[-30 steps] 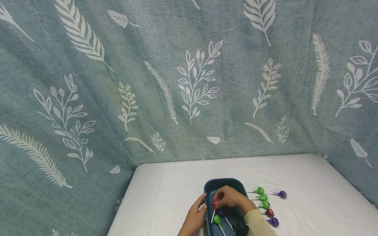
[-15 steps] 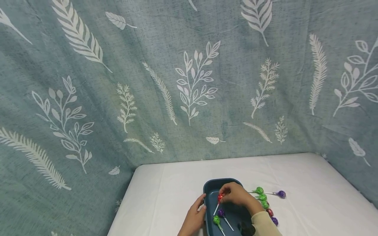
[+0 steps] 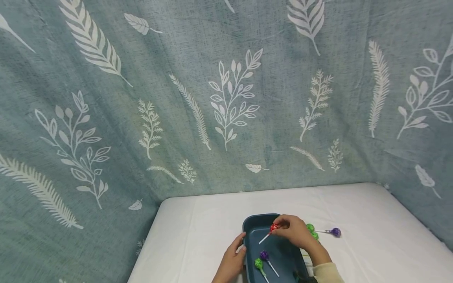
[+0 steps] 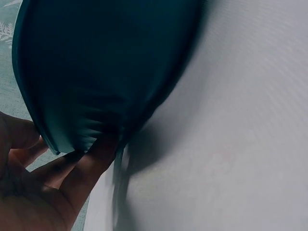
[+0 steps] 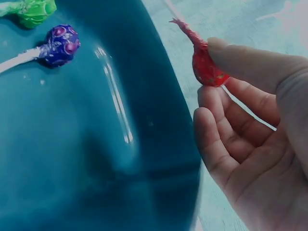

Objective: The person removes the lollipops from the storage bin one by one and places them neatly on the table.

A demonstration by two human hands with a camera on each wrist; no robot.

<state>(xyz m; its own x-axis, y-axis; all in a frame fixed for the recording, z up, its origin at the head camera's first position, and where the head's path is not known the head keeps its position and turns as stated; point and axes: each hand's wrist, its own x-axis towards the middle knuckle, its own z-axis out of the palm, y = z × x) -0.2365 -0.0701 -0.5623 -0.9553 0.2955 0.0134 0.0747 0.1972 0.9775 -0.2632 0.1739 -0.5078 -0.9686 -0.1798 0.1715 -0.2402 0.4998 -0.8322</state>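
A red-wrapped lollipop (image 3: 274, 228) is pinched at its candy head between thumb and fingers of my right hand (image 3: 294, 232). Its white stick slants down over the dark blue tray (image 3: 257, 222). Close up in the right wrist view, the thumb presses the red wrapper while that hand hovers by the tray's rim. My left hand (image 3: 231, 259) holds the tray's left side, fingers (image 4: 91, 168) along the outer wall. Inside the tray lie a purple lollipop (image 3: 264, 255) and a green lollipop (image 3: 259, 263), sticks toward the near end.
On the white-covered table (image 3: 205, 224), right of the tray, green lollipops (image 3: 310, 227) and another purple lollipop (image 3: 336, 232) lie; my right arm covers others there. A leaf-patterned curtain (image 3: 177, 118) hangs behind the table.
My right hand has carried the red lollipop back and to the right, from mid-tray toward the tray's far right corner, lifting it. The left hand stays at the tray's side.
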